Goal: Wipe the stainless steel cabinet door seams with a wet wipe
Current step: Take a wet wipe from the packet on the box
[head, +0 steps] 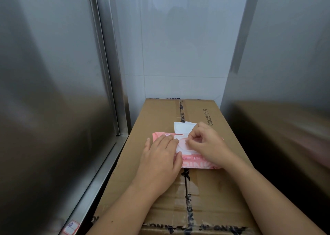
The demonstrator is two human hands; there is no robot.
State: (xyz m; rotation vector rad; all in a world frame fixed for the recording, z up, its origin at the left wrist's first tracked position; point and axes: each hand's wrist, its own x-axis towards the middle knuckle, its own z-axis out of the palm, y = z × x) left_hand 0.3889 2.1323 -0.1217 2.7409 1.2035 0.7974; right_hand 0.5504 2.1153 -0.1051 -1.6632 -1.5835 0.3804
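Head view: one pink wipe pack (194, 160), white lid (184, 127) flipped up, mid-way along one cardboard box (205, 199). Left hand (160, 156) presses it flat-fingered; right hand (205, 142) pinches at its opening. Two steel cabinet doors (53, 92), white tile wall (178, 47). Box print (208, 117): "CGC2510129".
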